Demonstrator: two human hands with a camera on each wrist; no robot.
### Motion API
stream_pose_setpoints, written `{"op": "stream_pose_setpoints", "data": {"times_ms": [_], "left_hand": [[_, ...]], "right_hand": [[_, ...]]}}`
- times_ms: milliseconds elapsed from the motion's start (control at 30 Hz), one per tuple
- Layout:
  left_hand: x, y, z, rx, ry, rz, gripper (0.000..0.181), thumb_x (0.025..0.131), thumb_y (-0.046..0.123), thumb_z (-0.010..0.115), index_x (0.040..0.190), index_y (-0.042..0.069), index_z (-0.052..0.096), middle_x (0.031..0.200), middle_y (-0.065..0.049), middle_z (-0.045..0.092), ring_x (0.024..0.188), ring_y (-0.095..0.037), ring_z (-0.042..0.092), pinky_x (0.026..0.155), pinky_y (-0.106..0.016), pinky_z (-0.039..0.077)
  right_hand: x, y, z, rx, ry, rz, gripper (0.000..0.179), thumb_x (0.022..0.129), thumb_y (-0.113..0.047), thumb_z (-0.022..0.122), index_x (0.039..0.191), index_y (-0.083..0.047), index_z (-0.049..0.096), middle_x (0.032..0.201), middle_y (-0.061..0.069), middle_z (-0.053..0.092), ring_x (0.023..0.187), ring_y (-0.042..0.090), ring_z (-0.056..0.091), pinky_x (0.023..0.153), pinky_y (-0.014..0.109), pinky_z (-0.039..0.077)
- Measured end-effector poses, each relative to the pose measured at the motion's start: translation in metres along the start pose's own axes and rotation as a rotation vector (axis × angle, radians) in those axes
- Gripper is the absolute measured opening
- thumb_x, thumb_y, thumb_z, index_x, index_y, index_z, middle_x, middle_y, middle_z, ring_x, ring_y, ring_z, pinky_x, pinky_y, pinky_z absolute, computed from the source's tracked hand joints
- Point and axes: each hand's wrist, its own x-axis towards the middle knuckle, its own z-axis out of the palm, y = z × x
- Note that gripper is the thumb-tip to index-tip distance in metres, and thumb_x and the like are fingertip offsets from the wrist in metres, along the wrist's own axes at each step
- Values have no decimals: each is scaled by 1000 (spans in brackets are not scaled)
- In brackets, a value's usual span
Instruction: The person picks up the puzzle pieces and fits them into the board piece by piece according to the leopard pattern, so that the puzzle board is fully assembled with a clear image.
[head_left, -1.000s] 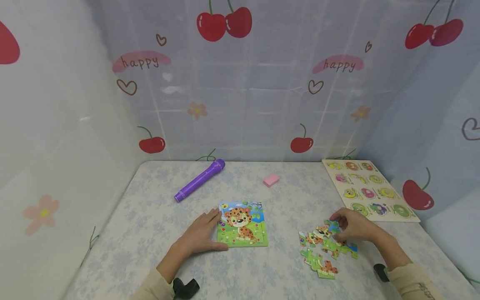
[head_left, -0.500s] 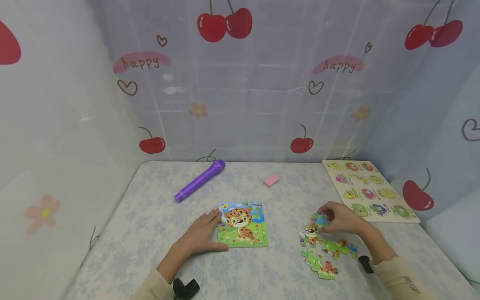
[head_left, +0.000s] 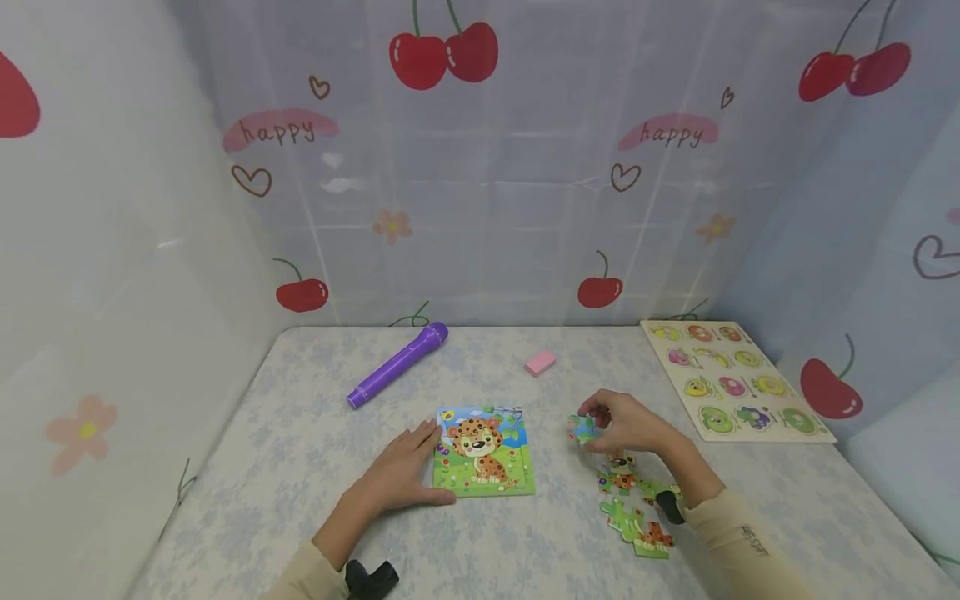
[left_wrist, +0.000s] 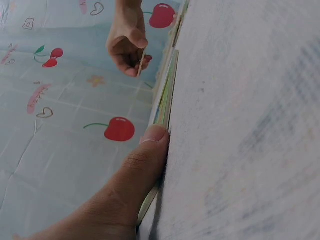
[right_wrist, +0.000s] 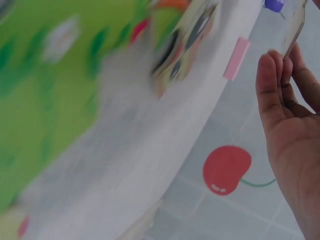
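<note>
Table: A pale top with faint blue-grey mottling (head_left: pixel 300 483) is seen, and its far edge is met by a hanging sheet.
Sheet around: The space is enclosed at the back and at both sides by a light, slightly creased sheet (head_left: pixel 487 200), which is printed with red cherries, flowers, hearts and the word "happy".
Far part of the table: A purple microphone (head_left: pixel 397 367) is laid slantwise at the left, and a small pink block (head_left: pixel 541 362) is placed near the middle.
Fruit board: At the far right, a cream board with fruit pictures (head_left: pixel 714 375) is laid flat.
Leopard picture: A square board with a spotted leopard (head_left: pixel 482 452) is laid flat between the two hands, just beside the left one.
Left hand: The left edge of the leopard board is touched by the left hand (head_left: pixel 401 471); its fingers are extended, its thumb is set against the near corner, and nothing is gripped.
Right hand: A mostly blue puzzle piece (head_left: pixel 582 428) is pinched between thumb and fingers of the right hand (head_left: pixel 626 423).
Held piece: It is kept clear of the table, to the right of the leopard board and apart from it; in both wrist views its thin edge is shown.
Loose pieces: Other leopard pieces (head_left: pixel 637 529) are gathered below the right hand, partly covered by the right forearm.
Sleeves: Beige cuffs (head_left: pixel 738 542) are worn, with a dark object (head_left: pixel 371 579) seen at each wrist.
</note>
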Motion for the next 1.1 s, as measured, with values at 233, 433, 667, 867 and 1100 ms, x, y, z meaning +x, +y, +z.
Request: {"op": "stream_pose_setpoints", "data": {"times_ms": [233, 433, 667, 867, 1100], "left_hand": [[-1, 1, -1, -7, 0, -5, 116, 72, 78, 63, 154, 5, 25, 162, -13, 21, 151, -29, 20, 123, -48, 21], [-1, 2, -1, -6, -1, -6, 115, 73, 77, 63, 154, 5, 25, 162, -13, 21, 151, -30, 20, 123, -48, 21], [-1, 1, 0, -13, -1, 1, 115, 73, 76, 63, 154, 5, 25, 162, -13, 21, 151, -30, 20, 122, -49, 21], [-1, -1, 2, -2, -6, 4, 116, 72, 79, 61, 154, 4, 25, 163, -14, 20, 151, -30, 20, 122, -49, 21], [0, -2, 2, -9, 10, 10, 116, 72, 78, 62, 153, 4, 27, 162, -14, 23, 150, -31, 22, 122, -49, 22]], "right_hand": [[26, -18, 18, 15, -9, -26, 46, 67, -25, 86, 104, -9, 65, 85, 0, 57, 78, 15, 51, 65, 23, 47], [46, -30, 33, 29, -29, -59, 46, 66, -24, 87, 104, -9, 66, 86, 1, 58, 77, 13, 51, 66, 23, 47], [64, -41, 45, 0, -69, -119, 46, 68, -25, 87, 106, -9, 67, 86, 0, 59, 75, 11, 50, 65, 23, 47], [81, -46, 52, -41, -105, -113, 46, 69, -25, 86, 107, -7, 67, 85, -1, 60, 74, 10, 51, 65, 23, 47], [93, -45, 56, -71, -137, -120, 46, 70, -24, 87, 107, -6, 67, 93, 0, 63, 80, 10, 56, 70, 23, 50]]}}
